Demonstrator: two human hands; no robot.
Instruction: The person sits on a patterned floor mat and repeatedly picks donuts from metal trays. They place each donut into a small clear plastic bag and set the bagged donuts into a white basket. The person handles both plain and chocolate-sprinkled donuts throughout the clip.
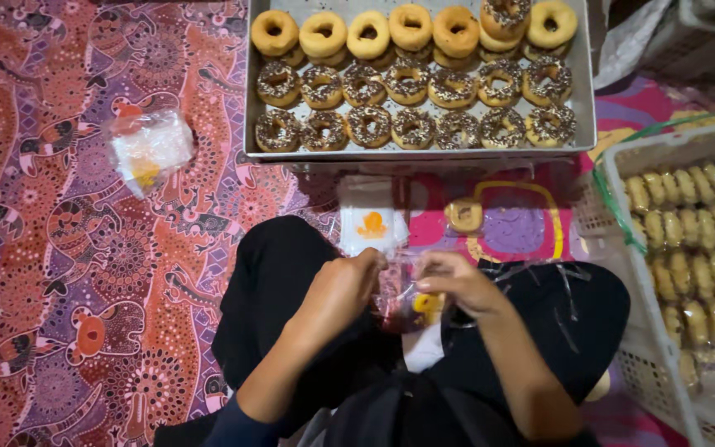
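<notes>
Left hand [343, 285] and right hand [455, 283] close together at centre, fingers pinched shut on a small clear plastic bag [407, 305] held over the lap, something yellow showing inside. At 12 o'clock from the hands, on the patterned cloth floor [84, 290]: a stack of white bags with an orange print [371, 217], and just beside it one wrapped ring doughnut [464, 215]. Farther at 12 o'clock, a rectangular metal tray [587, 116] of plain and chocolate-sprinkled ring doughnuts [411, 103]. At 3 o'clock, a white plastic basket [622, 157] of wrapped doughnuts. At 10 o'clock, well apart, a crumpled clear plastic packet [151, 149].
</notes>
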